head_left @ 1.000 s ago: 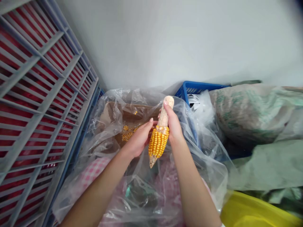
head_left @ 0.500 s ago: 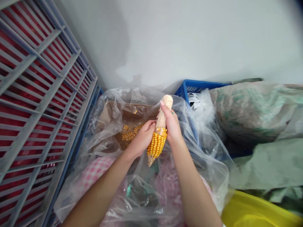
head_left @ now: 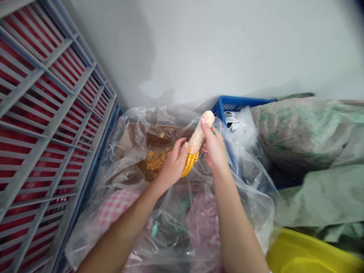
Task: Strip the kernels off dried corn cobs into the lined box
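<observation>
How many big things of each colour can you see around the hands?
Yellow and white: 1, the corn cob, held by the left hand and the right hand.
Blue: 1, the blue crate.
Yellow: 1, the yellow tub.
Grey: 1, the grey rack.
Clear: 1, the plastic sheet.
Green-printed: 1, the woven sack.
Total: 6.

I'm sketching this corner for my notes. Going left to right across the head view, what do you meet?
Grey crate with red inside → loose kernels → left hand → corn cob → right hand → blue basket → woven sack.
</observation>
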